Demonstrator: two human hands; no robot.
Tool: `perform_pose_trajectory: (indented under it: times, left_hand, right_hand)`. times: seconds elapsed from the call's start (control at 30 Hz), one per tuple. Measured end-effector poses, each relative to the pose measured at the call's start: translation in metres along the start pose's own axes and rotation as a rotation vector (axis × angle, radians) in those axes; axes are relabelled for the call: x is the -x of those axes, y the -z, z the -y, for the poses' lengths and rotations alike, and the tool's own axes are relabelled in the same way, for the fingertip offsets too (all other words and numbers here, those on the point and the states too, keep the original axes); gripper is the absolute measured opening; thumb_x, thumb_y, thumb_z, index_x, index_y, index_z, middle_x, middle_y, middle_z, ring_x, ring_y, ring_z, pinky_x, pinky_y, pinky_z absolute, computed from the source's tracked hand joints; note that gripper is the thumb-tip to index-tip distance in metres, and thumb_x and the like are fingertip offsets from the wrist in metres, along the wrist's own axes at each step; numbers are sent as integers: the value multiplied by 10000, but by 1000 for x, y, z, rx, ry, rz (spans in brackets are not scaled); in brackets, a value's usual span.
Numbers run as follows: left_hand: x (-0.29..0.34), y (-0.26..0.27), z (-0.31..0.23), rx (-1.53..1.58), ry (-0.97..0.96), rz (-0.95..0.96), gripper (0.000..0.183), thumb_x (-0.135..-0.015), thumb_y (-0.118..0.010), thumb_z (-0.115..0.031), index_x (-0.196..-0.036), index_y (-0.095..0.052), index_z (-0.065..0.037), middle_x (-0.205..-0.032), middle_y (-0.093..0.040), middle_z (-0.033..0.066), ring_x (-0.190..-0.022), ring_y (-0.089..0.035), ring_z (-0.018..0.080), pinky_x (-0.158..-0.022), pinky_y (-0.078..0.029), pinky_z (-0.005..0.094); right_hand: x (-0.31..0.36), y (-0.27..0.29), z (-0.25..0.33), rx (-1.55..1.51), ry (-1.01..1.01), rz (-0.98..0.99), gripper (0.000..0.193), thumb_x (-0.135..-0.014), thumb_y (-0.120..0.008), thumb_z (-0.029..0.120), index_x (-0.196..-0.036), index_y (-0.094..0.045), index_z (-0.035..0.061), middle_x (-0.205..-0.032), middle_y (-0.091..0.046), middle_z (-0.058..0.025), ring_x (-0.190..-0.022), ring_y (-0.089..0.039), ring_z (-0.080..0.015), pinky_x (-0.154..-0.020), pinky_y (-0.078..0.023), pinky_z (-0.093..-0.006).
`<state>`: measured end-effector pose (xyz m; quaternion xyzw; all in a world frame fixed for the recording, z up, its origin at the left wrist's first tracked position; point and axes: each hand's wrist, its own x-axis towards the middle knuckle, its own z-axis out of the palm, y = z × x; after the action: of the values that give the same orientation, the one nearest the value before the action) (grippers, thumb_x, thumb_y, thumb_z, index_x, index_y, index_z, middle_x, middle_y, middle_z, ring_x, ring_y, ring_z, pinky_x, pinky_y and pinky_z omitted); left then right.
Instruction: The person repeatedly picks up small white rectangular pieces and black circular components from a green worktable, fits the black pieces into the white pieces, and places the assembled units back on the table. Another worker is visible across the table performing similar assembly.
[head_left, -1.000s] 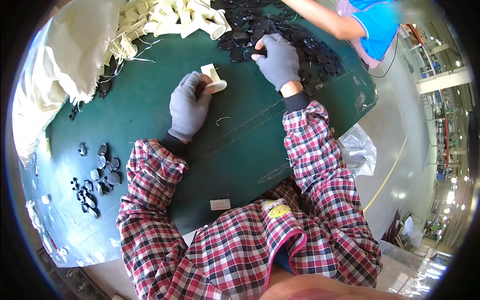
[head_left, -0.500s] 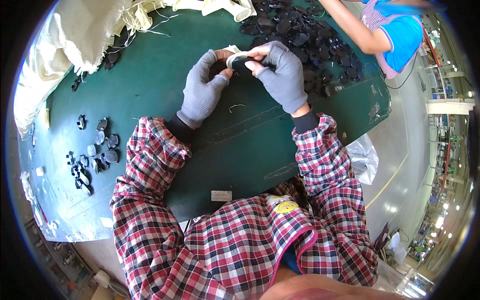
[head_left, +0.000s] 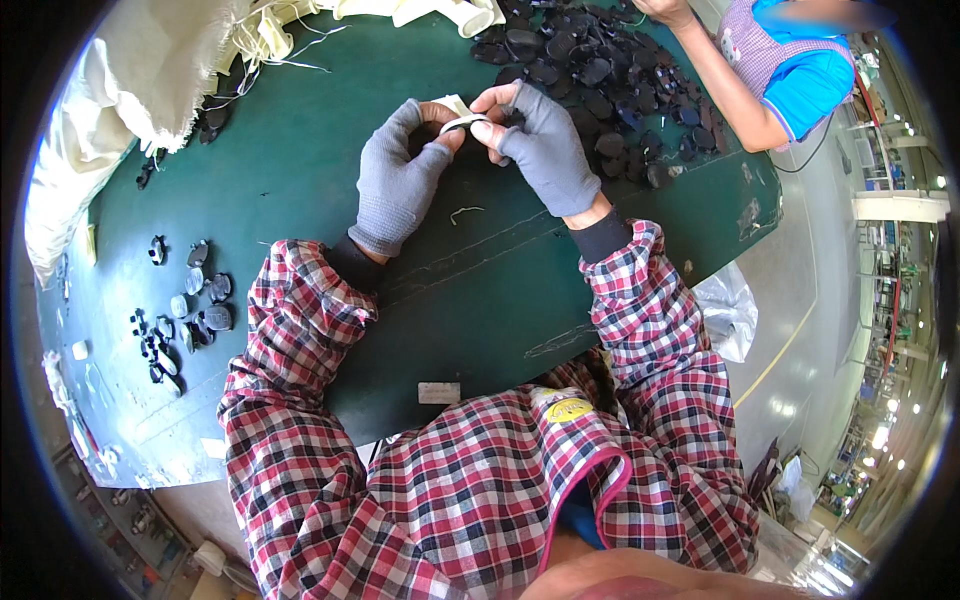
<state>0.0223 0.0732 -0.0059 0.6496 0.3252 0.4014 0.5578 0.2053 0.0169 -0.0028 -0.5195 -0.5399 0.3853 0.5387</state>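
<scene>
Both my hands wear grey gloves with bare fingertips and meet over the green table (head_left: 480,290). Between them is a small cream-coloured piece with a rounded rim (head_left: 462,122), with a dark part under its edge. My left hand (head_left: 400,175) pinches its left side between thumb and fingers. On its right side my right hand (head_left: 540,145) presses with thumb and fingertips. The fingers hide much of the piece, so its exact kind does not show. A large pile of flat, rounded black pieces (head_left: 600,75) lies just beyond my right hand.
Several small black and greyish pieces (head_left: 190,305) lie at the left. White sacking (head_left: 110,130) and cream-coloured parts (head_left: 440,12) with loose threads sit along the far left edge. A small pale label (head_left: 439,392) lies near me. Another person's arm (head_left: 725,85) reaches in at the far right.
The piece in my hands has been turned, so its rim now shows edge-on and less black is visible. My right hand has shifted slightly left. The other person's arm has moved.
</scene>
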Motion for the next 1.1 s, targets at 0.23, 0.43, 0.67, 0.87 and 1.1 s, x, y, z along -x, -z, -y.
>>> perform_pose_trajectory:
  times: [0.23, 0.43, 0.67, 0.87, 1.1]
  left_hand:
    - [4, -6, 4, 110, -51, -74, 101, -921, -689, -6, -1016, -667, 17, -849, -647, -1, -790, -565, 79, -762, -494, 232]
    - [1, 2, 9, 0, -21, -43, 56, -915, -688, 3, -967, -687, 22, -847, -676, 25, -778, -588, 82, -753, -513, 246]
    - [-5, 4, 18, 70, -55, -13, 132, -957, -645, -18, -1080, -671, 26, -956, -674, 48, -858, -612, 92, -793, -512, 249]
    - [-9, 7, 21, 293, -31, 1, 228, -1001, -508, 34, -1201, -618, 21, -1008, -645, 27, -881, -582, 88, -820, -482, 230]
    - [-7, 11, 14, 419, 48, 143, 168, -981, -612, -68, -1130, -680, -33, -1029, -659, -20, -920, -565, 68, -865, -454, 229]
  right_hand:
    - [4, -9, 6, 146, 23, -89, 60, -915, -722, 59, -972, -721, 40, -826, -703, -36, -706, -649, -81, -627, -512, -224]
    - [3, -16, 0, 345, 280, -171, 79, -894, -740, 52, -964, -715, 25, -830, -686, -25, -728, -617, -86, -666, -480, -230]
    - [-2, -10, 0, 598, 442, -134, 248, -857, -735, 48, -1103, -710, 68, -1074, -654, -68, -950, -654, -171, -788, -547, -316]
    - [1, -5, -14, 144, 107, -191, 273, -873, -746, 117, -1112, -647, 30, -1039, -649, -80, -952, -658, -174, -801, -550, -339]
    - [0, 1, -17, 258, 194, -99, 272, -854, -804, 108, -1066, -653, 25, -893, -682, -39, -809, -668, -105, -723, -538, -245]
